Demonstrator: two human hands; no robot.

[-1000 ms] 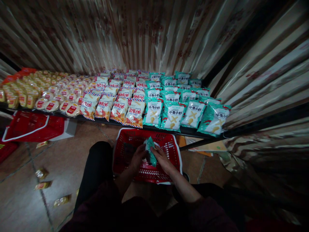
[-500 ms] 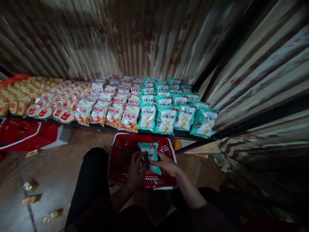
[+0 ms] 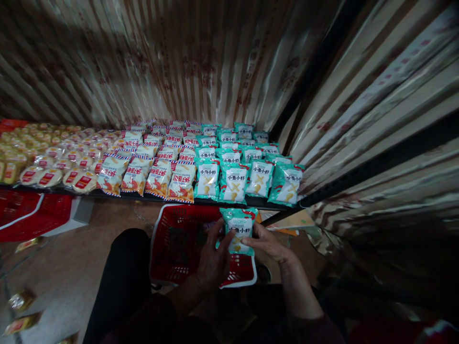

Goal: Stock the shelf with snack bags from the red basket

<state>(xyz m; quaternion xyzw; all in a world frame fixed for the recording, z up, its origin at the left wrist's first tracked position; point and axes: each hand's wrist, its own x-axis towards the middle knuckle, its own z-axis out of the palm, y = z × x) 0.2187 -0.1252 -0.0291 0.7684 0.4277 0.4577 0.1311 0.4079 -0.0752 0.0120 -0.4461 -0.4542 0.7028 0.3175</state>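
Observation:
A green and white snack bag (image 3: 239, 224) is held upright over the right part of a red basket (image 3: 158, 253). My left hand (image 3: 214, 255) grips its left side, and my right hand (image 3: 270, 244) pinches its right edge with the thumb in front. Beyond the basket, rows of matching green bags (image 3: 234, 182) stand on a black shelf (image 3: 251, 204). Left of them are rows of orange and white bags (image 3: 158, 177) with striped edges. Inside the basket, dark items are too dim to make out.
Round pale packs (image 3: 49, 177) and yellow packs (image 3: 10, 169) fill the shelf's left. Below are another red basket (image 3: 53, 212) and small packs on the floor (image 3: 19, 325). A dark post (image 3: 304, 71) and striped sheeting (image 3: 150, 62) stand behind.
The held bag has come up and to the right out of the basket, with both hands on it. The view has shifted slightly to the right.

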